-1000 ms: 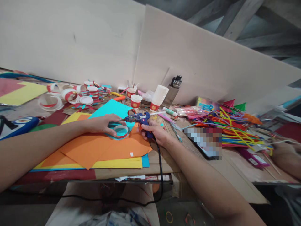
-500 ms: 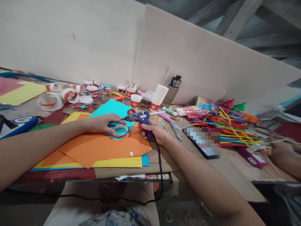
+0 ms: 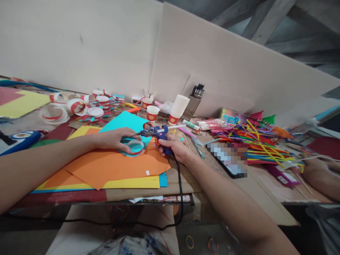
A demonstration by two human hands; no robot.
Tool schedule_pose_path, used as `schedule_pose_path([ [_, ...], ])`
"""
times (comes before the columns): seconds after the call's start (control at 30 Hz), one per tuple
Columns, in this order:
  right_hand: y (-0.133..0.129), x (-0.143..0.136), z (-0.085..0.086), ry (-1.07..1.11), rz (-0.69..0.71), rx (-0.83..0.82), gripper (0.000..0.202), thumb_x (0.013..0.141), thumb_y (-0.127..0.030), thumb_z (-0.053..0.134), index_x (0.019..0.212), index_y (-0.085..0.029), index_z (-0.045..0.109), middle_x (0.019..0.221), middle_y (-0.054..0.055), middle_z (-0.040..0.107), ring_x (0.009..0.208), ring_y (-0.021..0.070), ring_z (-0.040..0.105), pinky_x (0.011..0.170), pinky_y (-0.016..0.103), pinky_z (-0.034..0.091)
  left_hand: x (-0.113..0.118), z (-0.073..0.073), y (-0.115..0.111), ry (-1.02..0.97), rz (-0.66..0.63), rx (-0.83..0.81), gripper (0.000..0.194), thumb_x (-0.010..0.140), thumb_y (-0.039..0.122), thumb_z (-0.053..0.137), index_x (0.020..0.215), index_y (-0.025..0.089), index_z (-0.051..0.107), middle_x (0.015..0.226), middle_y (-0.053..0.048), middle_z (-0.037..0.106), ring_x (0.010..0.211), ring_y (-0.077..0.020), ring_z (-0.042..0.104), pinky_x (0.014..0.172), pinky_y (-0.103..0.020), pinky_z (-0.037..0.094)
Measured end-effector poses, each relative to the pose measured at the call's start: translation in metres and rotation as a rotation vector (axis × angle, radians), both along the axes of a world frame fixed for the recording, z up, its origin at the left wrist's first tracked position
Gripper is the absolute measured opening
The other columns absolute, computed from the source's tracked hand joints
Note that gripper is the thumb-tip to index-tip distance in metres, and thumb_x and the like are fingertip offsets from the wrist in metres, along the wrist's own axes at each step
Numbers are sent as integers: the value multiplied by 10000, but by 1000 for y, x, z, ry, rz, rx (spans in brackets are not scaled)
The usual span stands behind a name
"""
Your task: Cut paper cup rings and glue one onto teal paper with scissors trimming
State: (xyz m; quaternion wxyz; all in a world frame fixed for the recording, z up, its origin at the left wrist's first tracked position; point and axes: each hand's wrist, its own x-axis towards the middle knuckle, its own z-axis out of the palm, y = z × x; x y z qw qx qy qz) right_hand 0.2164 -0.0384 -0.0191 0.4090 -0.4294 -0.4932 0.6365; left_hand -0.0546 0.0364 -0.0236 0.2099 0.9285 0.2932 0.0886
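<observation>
On the brown wooden tabletop (image 3: 190,182), a translucent grey bottle with a black lid (image 3: 193,103) stands beside a stack of white-and-red paper cups (image 3: 179,109). Rightward, thin multicoloured craft stems (image 3: 261,148) lie heaped near a pointed green decoration (image 3: 270,119). Flat white panels (image 3: 212,63) rise behind.

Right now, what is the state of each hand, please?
Left hand: partly curled at the paper ring; grip cannot be told.
Right hand: closed, holding the blue glue gun.

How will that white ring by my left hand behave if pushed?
The ring is probably light and easily squashed: its wall looks thin and its middle open. Resting with its opening upward, it would likely slide, not roll.
</observation>
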Motion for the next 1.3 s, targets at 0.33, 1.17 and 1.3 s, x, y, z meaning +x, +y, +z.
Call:
schedule_pose_path([
  [0.33, -4, -1, 5, -31, -7, -39, 291, 690, -307, 756, 839, -195, 532, 634, -27, 619, 495, 80, 511, 420, 176, 399, -1, -1, 1, -29, -18, -25, 619, 789, 569, 650, 1316, 249, 595, 1349, -77, 574, 1255, -256, 516, 1054, -307, 375],
  [1.17, 0, -1, -1, -11, 16, 1, 290, 678, -315, 755, 823, -195, 535, 742, 20, 690, 505, 79, 506, 423, 179, 415, -2, -2, 2, 61, 25, 48, 683, 775, 623, 618, 1357, 268, 574, 1379, -83, 557, 1261, -306, 516, 1055, -366, 413],
  [1.3, 0, -1, -2, -4, 25, 1, 277, 683, -306, 751, 833, -196, 546, 690, -1, 659, 516, 87, 512, 423, 181, 417, -2, -3, 3, 64, 22, 46, 695, 779, 642, 603, 1365, 270, 566, 1405, -79, 537, 1281, -304, 500, 1073, -361, 397],
])
